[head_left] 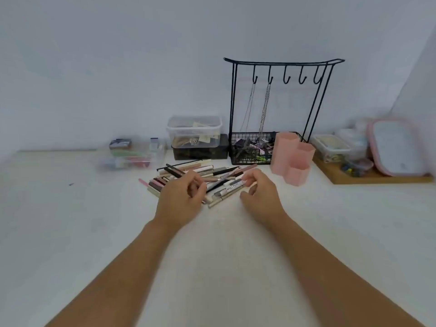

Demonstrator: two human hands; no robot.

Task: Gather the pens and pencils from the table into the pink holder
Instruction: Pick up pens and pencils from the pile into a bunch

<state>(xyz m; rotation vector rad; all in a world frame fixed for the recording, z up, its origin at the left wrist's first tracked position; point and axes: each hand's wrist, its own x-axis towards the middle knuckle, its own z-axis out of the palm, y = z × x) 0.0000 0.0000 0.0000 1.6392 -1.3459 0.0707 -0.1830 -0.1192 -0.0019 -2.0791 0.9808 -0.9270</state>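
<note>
A loose pile of pens and pencils (212, 172) lies on the white table, in black, beige, pink and white. The pink holder (291, 155), made of three hexagonal tubes, stands upright just right of the pile. My left hand (181, 197) hovers over the pile's left part with fingers curled; whether it grips a pen is unclear. My right hand (259, 192) is over the pile's right end, fingers bent and apart, with fingertips at a white pen labelled "SWEET MINT" (230, 188). Part of the pile is hidden under both hands.
A black wire rack (278, 109) with hooks, chains and a basket of clips stands behind the holder. A clear lidded box (194, 131) sits on a dark box to its left. A clear case (132, 154) lies far left. A wooden tray (368, 178) with containers sits right.
</note>
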